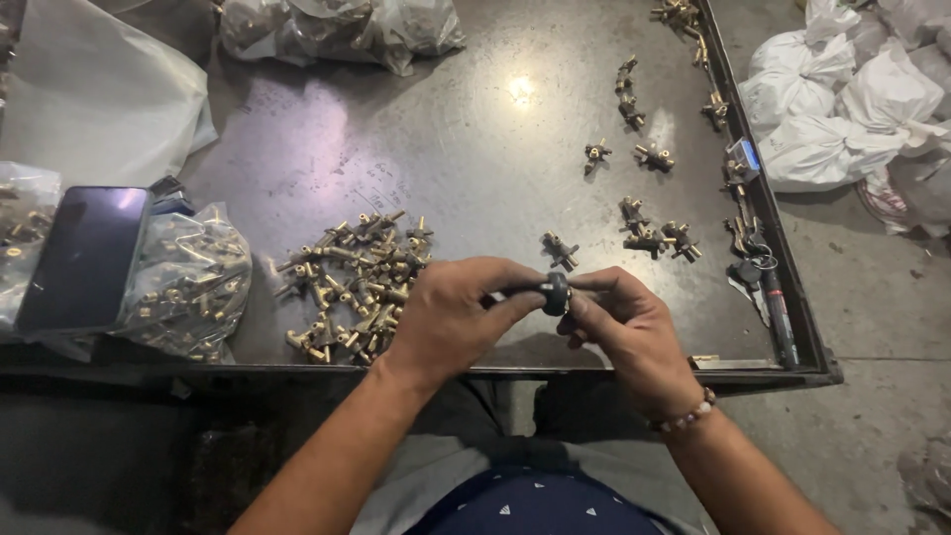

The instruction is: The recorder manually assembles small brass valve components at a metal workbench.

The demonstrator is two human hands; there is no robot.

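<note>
I see a dark-screened phone [84, 260] atop clear bags of brass fittings [188, 282] at the table's [446, 129] left edge, another clear bag [337, 30] at its far edge, and white sacks [852, 99] beyond its right edge.

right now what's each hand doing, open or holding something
left hand: closed, fingers pinching the small dark round metal part.
right hand: closed on the same part from the other side.

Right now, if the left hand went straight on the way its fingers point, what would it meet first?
The left hand points rightward, so it would meet first the small dark round part that both hands pinch, then the right hand just behind it.
</note>
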